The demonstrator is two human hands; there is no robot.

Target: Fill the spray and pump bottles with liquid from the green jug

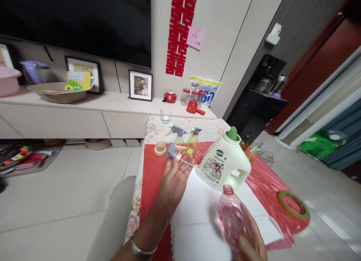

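Cream cap (pixel 160 149) at L on red sheet (pixel 152 176). Next, L hand (pixel 175 178), palm up, holds grey spray head (pixel 170 151) — exact finger grip hard to tell, bit blurry — w/ clear tube pointing R. Then pale green jug (pixel 225 161), upright. Nearer, R hand (pixel 257 236) wraps uncapped pink bottle (pixel 233 218), neck up, over white paper (pixel 194 216). Tape roll (pixel 304 212) far R.

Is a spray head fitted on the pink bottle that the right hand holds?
No, the pink bottle in the right hand has a bare neck, and the left hand holds a spray head apart from it.
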